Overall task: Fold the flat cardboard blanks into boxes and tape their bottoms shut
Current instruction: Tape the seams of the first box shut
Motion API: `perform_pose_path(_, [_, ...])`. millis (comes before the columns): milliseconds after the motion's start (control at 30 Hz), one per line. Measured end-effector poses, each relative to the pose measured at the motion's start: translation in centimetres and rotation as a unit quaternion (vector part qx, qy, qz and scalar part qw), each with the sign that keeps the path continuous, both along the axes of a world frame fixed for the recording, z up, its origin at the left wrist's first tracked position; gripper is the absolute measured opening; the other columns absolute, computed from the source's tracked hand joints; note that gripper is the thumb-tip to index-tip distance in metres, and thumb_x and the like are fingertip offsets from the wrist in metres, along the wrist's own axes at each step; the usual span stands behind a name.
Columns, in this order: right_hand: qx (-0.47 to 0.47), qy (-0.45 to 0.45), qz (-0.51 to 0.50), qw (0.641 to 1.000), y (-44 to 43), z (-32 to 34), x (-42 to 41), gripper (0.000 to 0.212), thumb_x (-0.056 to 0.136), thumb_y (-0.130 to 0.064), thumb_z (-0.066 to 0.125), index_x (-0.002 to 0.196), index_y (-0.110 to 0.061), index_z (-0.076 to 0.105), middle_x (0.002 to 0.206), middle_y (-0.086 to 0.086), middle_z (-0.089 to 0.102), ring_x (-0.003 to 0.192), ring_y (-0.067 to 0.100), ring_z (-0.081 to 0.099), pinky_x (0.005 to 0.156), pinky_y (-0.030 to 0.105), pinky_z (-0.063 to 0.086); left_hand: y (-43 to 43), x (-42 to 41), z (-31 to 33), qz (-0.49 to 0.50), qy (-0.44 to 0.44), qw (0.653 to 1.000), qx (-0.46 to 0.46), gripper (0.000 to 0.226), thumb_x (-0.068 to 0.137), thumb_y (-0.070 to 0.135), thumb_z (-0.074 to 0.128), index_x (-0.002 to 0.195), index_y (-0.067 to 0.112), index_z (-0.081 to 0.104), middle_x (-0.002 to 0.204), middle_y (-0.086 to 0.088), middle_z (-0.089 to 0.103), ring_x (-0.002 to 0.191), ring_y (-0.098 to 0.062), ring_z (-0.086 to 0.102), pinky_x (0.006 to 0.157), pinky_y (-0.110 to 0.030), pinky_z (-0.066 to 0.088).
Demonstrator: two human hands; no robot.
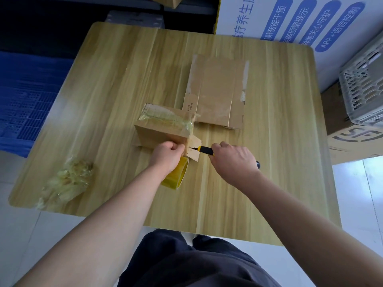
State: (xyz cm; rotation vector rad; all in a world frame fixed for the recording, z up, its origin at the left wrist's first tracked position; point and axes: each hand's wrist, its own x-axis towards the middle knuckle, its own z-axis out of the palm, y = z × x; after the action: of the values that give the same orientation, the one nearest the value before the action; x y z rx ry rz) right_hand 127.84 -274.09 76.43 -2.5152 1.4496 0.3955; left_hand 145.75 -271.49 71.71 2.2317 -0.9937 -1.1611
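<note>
A small folded cardboard box lies near the middle of the wooden table, with wrinkled clear tape across its top. My left hand holds a yellowish tape roll against the box's near side, fingers curled. My right hand grips a yellow-and-black utility knife; its blade points left and touches the stretched tape at the box's flap. A flat cardboard blank lies behind the box.
A crumpled wad of used tape lies at the table's near left. To the right stand a white perforated crate on a printed carton. A blue pallet is on the floor to the left.
</note>
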Motion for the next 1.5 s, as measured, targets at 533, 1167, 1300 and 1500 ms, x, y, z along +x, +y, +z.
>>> perform_pose_path(533, [0.012, 0.019, -0.026, 0.999, -1.2, 0.7, 0.4, 0.014, 0.101, -0.017, 0.038, 0.104, -0.014, 0.051, 0.081, 0.000, 0.047, 0.055, 0.019, 0.039, 0.055, 0.032, 0.032, -1.4, 0.8, 0.0, -0.069, -0.008, 0.997, -0.024, 0.068, 0.090, 0.071, 0.035, 0.065, 0.016, 0.066, 0.074, 0.000, 0.067, 0.075, -0.021, 0.062, 0.074, -0.034, 0.046])
perform_pose_path(1167, [0.063, 0.128, -0.001, 0.990, -2.7, 1.6, -0.5, 0.013, 0.093, -0.006, 0.045, 0.092, -0.015, 0.054, 0.069, -0.001, 0.041, 0.071, 0.020, 0.049, 0.064, 0.028, 0.037, -3.1, 0.4, 0.2, -0.079, -0.090, 0.992, -0.030, 0.071, 0.087, 0.074, 0.033, 0.061, 0.014, 0.062, 0.070, -0.001, 0.067, 0.070, -0.022, 0.062, 0.063, -0.031, 0.044])
perform_pose_path(1300, [0.109, 0.079, -0.076, 0.988, -1.9, -2.2, -2.5, 0.020, 0.099, -0.015, 0.038, 0.112, -0.012, 0.053, 0.087, 0.002, 0.052, 0.080, 0.023, 0.055, 0.068, 0.031, 0.039, -2.9, 0.2, 0.2, -0.087, -0.085, 0.992, -0.025, 0.073, 0.087, 0.074, 0.030, 0.061, 0.014, 0.063, 0.070, 0.001, 0.067, 0.069, -0.019, 0.061, 0.062, -0.030, 0.043])
perform_pose_path(1500, [0.145, 0.063, -0.140, 0.977, 1.0, -7.5, -3.6, 0.049, 0.094, -0.006, 0.039, 0.141, -0.005, 0.028, 0.130, 0.014, 0.043, 0.116, 0.032, 0.047, 0.093, 0.037, 0.041, -2.2, 0.4, -0.5, -0.071, -0.041, 0.996, -0.024, 0.049, 0.064, 0.061, 0.057, 0.065, 0.013, 0.069, 0.069, 0.002, 0.070, 0.075, -0.022, 0.065, 0.075, -0.036, 0.051])
